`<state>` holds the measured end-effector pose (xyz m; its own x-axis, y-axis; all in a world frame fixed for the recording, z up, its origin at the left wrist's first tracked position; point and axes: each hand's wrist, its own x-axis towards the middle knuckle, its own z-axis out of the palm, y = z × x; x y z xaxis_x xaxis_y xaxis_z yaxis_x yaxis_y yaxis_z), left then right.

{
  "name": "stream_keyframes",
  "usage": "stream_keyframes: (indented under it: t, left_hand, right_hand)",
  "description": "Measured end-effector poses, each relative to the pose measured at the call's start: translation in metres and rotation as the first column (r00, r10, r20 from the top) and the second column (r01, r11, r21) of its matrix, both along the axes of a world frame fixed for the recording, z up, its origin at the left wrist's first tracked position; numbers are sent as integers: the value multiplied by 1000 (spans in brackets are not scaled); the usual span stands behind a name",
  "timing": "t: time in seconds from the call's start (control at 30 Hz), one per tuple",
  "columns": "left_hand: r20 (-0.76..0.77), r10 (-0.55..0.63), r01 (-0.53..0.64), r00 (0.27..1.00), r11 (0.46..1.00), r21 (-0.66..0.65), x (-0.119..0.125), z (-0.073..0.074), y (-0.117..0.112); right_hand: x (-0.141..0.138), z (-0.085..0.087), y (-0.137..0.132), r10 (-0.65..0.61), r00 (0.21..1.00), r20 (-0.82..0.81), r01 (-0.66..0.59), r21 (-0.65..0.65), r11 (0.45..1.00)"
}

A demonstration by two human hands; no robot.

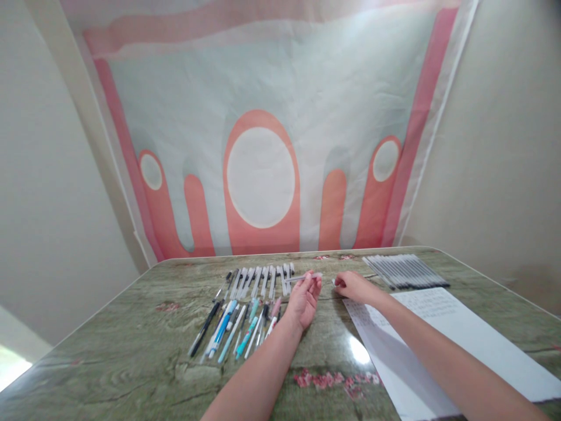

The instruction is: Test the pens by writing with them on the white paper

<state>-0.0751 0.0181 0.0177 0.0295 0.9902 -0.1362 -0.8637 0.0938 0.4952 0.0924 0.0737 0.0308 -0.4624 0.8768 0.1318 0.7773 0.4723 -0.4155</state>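
Note:
My left hand (304, 301) is raised over the table, palm up, its fingers closed round a slim, pale, see-through pen barrel (316, 275) that lies nearly level. To its right, my right hand (353, 286) pinches a small whitish piece (334, 283), too small to make out. The two hands are apart. Left of my left hand is a row of clear-barrelled pens (263, 282). Nearer to me lie mixed pens (223, 327) in blue, teal, black, white and pink, partly hidden by my left forearm.
A bundle of thin dark-tipped refills (405, 272) lies at the back right. White paper sheets (456, 333) with writing spread under my right forearm. The table (131, 351) has a wood-grain top with pink flower prints. A patterned cloth (263, 70) hangs behind it.

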Motion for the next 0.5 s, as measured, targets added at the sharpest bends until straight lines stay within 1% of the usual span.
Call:
stream_keyframes:
  t: [0.07, 0.17, 0.23, 0.33, 0.4, 0.5]
  left_hand:
    - [-7, 5, -5, 1000, 1000, -2, 0, -1, 1]
    - [-26, 13, -13, 1000, 1000, -16, 0, -2, 1]
    - [-35, 12, -12, 999, 1000, -11, 0, -3, 1]
    - [-41, 9, -8, 999, 1000, 15, 0, -4, 1]
    - [-44, 6, -5, 999, 1000, 26, 0, -4, 2]
    - [-51, 4, -2, 999, 1000, 30, 0, -5, 2]
  right_hand:
    - [-1, 6, -2, 82, 993, -86, -81, 14, 997]
    - [-4, 15, -4, 195, 939, -283, -194, 32, 981]
    - [-8, 18, -6, 213, 902, -377, -220, 25, 975]
    - [-12, 18, -9, 209, 861, -463, -227, 17, 974]
    - [-13, 18, -10, 210, 843, -496, -233, 15, 972]
    - [-13, 19, -12, 207, 836, -508, -227, 23, 974]
